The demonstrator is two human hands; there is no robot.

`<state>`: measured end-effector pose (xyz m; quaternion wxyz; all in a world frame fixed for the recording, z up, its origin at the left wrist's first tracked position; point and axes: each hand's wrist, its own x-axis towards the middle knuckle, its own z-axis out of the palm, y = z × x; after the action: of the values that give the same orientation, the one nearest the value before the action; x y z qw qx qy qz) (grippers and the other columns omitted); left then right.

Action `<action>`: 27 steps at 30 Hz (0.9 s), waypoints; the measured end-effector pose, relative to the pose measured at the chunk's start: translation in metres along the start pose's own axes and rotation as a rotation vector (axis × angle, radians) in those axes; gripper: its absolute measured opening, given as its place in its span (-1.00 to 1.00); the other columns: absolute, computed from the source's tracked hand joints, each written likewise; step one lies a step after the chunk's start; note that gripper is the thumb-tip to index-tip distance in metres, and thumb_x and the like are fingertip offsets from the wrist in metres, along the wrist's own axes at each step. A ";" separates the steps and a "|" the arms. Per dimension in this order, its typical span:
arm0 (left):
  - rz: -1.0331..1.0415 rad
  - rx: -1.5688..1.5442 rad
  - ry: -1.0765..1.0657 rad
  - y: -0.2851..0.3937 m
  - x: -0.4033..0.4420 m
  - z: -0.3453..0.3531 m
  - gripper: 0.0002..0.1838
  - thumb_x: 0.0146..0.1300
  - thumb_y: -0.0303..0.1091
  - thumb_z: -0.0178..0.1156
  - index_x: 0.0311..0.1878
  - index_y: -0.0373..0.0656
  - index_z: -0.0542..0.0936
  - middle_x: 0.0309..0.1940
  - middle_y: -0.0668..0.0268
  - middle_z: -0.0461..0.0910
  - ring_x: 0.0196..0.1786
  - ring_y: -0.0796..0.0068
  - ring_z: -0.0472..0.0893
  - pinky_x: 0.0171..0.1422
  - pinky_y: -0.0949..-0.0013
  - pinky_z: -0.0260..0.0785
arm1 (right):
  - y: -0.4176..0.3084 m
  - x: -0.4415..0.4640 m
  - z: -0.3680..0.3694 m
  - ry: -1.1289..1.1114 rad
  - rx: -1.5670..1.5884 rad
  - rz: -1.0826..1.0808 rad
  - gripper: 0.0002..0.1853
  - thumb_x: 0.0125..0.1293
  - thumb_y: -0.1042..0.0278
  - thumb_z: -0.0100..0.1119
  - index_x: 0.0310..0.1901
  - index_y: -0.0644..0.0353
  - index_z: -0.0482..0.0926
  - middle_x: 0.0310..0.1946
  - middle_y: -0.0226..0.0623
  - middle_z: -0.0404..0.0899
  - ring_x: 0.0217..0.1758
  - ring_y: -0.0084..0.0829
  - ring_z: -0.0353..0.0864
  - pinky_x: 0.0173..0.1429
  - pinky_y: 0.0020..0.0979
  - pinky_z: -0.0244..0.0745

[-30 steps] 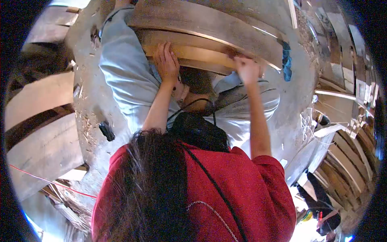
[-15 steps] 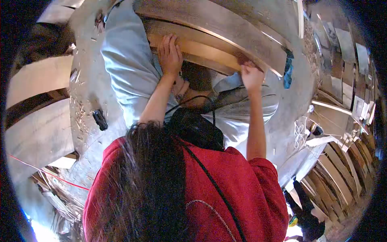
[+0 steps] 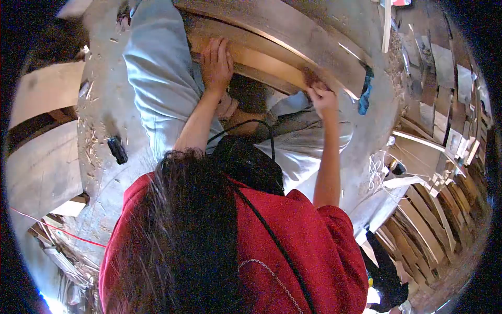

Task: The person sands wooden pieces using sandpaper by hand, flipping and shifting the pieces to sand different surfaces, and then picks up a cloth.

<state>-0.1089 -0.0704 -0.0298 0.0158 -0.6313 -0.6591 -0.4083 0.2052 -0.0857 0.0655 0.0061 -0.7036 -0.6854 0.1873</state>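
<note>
Pale wooden strip (image 3: 264, 64): located across the front of the seated person, between the two hands. Compared with one second ago, it keeps the same place ahead of the crossed legs. Orientation: long axis crosswise and slanted; left end points to the far left, right end points to the near right.

Left hand (image 3: 216, 65): laid flat on the left part of the strip, fingers extended and almost side by side. Its position on the wood matches the earlier view.

Right hand (image 3: 323, 100): at the right end, fingers bent and pinching a dark red-brown item (image 3: 316, 78), too blurred to identify. Relative to one second ago, this item sits further right along the strip.

Far side: a wider board (image 3: 308, 42) runs roughly parallel to the strip. A blue rag (image 3: 366, 91) adjoins its right end.

Near side: light-blue jeans (image 3: 157, 78) cover the legs; a black bag (image 3: 248, 162) rests in the lap, close to the red shirt (image 3: 298, 238).

Left floor: a small black object (image 3: 117, 150) lies well apart from the strip. Far right: a red-and-white patch (image 3: 401, 2) now shows at the edge of view, absent earlier.
</note>
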 end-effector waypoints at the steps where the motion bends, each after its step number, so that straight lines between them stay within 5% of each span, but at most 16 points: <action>1: 0.011 0.003 0.000 -0.002 0.001 -0.001 -0.61 0.27 -0.37 0.00 0.17 -0.16 0.41 0.17 0.16 0.39 0.26 0.07 0.33 0.34 0.04 0.13 | -0.028 0.000 0.009 -0.080 0.015 0.032 -0.58 0.21 0.00 0.23 -0.04 0.13 0.63 -0.08 0.00 0.59 0.08 -0.28 0.60 0.14 -0.38 0.43; 3: -0.010 -0.048 0.001 -0.002 0.000 0.000 -0.61 0.27 -0.37 0.00 0.17 -0.16 0.41 0.17 0.17 0.39 0.26 0.08 0.33 0.35 0.04 0.13 | -0.085 -0.005 0.034 0.069 0.080 -0.160 -0.60 0.21 0.03 0.23 0.01 0.05 0.62 0.07 -0.07 0.52 0.24 -0.31 0.47 0.31 -0.41 0.29; 6: 0.015 -0.026 0.003 -0.004 -0.002 0.002 -0.62 0.27 -0.36 0.00 0.16 -0.17 0.41 0.17 0.18 0.39 0.25 0.10 0.34 0.36 0.05 0.13 | -0.083 -0.002 0.037 0.103 0.218 -0.164 -0.63 0.23 0.06 0.21 0.01 0.03 0.63 0.06 -0.10 0.54 0.23 -0.30 0.48 0.30 -0.39 0.31; 12: -0.041 -0.054 -0.005 -0.001 -0.003 0.006 -0.62 0.28 -0.35 0.00 0.16 -0.16 0.42 0.17 0.19 0.39 0.26 0.13 0.34 0.37 0.07 0.12 | 0.041 -0.002 0.007 0.120 0.220 0.015 -0.61 0.18 -0.01 0.23 -0.07 0.06 0.68 -0.09 -0.10 0.62 0.01 -0.17 0.62 0.12 -0.27 0.46; 14: -0.026 -0.065 0.005 -0.003 -0.003 0.006 -0.62 0.28 -0.34 0.00 0.16 -0.15 0.43 0.18 0.20 0.39 0.26 0.13 0.34 0.37 0.07 0.12 | 0.029 0.003 0.016 0.043 0.073 0.017 -0.62 0.18 0.06 0.25 -0.06 0.11 0.66 -0.04 -0.10 0.60 0.11 -0.24 0.56 0.21 -0.33 0.40; 17: 0.003 -0.055 0.019 -0.005 -0.001 0.006 -0.63 0.28 -0.34 -0.01 0.16 -0.14 0.43 0.18 0.20 0.39 0.27 0.13 0.33 0.37 0.07 0.12 | -0.081 -0.002 0.009 -0.031 -0.001 0.000 -0.64 0.16 0.13 0.28 -0.06 0.16 0.65 -0.01 -0.09 0.57 0.18 -0.20 0.50 0.25 -0.34 0.37; 20: -0.010 -0.028 -0.025 -0.008 -0.004 0.009 -0.63 0.28 -0.35 -0.01 0.16 -0.13 0.43 0.18 0.20 0.38 0.28 0.13 0.32 0.38 0.08 0.11 | -0.104 0.001 0.041 0.124 0.090 -0.225 -0.63 0.16 0.11 0.28 -0.07 0.15 0.65 0.00 -0.07 0.55 0.20 -0.17 0.47 0.25 -0.34 0.37; 27: -0.042 -0.008 -0.022 0.001 -0.002 0.001 -0.62 0.27 -0.36 0.00 0.17 -0.11 0.42 0.19 0.21 0.38 0.29 0.14 0.31 0.39 0.09 0.10 | 0.028 0.005 0.035 0.199 0.208 -0.078 -0.69 0.19 0.09 0.22 -0.10 0.02 0.69 0.00 -0.17 0.58 0.12 -0.27 0.56 0.19 -0.30 0.45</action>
<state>-0.1078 -0.0715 -0.0307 -0.0029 -0.6218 -0.6708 -0.4042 0.2225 -0.0916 0.0241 0.1541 -0.6873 -0.6850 0.1861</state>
